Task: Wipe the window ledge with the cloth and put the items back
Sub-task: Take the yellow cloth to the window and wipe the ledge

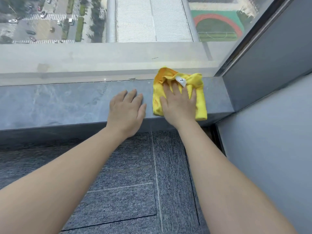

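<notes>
Your right hand [179, 102] lies flat, palm down, fingers spread apart, pressing the yellow cloth [199, 92] onto the window ledge [59, 103], not clamped around it. The cloth is soft, fuzzy microfibre, bunched and wrinkled at its 12 o'clock edge, flatter under your palm, with its near edge reaching the ledge's front lip. A small white tag [181, 81] pokes up by your fingertips (one dark mark on it, unreadable). Your left hand [127, 109] rests at 9 o'clock of the cloth, just beside it, flat on bare stone, fingers loosely together, holding nothing.

The ledge is polished grey stone with pale marbled veining, squared front edge. At 12 o'clock the window glass [101, 56] meets it; a dark frame [249, 44] rises at 2 o'clock. A smooth grey wall panel [270, 132] closes the corner at 3 o'clock. At 6 o'clock, grey ribbed carpet tiles [135, 174] with visible seams.
</notes>
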### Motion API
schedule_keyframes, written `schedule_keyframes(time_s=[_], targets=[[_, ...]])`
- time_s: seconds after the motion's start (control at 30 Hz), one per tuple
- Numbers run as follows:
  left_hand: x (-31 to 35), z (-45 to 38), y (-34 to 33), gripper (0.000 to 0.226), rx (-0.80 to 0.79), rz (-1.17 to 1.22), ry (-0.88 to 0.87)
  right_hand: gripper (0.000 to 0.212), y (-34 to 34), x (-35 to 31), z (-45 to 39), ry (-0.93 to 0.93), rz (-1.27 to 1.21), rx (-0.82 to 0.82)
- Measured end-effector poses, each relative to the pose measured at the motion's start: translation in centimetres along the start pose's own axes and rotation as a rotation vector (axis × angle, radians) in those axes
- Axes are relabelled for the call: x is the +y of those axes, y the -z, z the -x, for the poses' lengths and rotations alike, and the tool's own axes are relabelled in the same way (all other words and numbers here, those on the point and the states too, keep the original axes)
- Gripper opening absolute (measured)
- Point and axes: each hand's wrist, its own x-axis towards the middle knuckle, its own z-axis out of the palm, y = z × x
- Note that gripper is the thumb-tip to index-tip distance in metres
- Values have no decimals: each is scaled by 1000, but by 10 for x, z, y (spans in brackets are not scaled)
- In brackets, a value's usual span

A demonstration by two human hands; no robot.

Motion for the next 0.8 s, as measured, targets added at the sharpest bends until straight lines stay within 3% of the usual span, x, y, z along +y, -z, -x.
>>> schedule_keyframes(time_s=[0.07, 0.13, 0.37, 0.53, 0.6, 0.7, 0.8], targets=[[7, -5, -1, 80, 29, 12, 2, 50, 3, 18, 3, 122, 24, -13], [19, -9, 1, 82, 40, 39, -3, 50, 3, 30, 2, 120, 13, -15], [48, -18, -8, 90, -25, 27, -61, 56, 7, 79, 0, -234, -37, 38], [48, -19, -13, 91, -35, -3, -68, 51, 14, 87, -15, -257, -29, 41], [47, -19, -12, 85, -44, -6, -77, 50, 16, 85, -19, -257, -25, 37], [50, -17, -11, 59, -123, -1, -53, 52, 17, 85, -17, -245, -25, 14], [52, -12, -7, 52, -167, 30, -59, 51, 12, 83, -2, -181, -21, 22]])
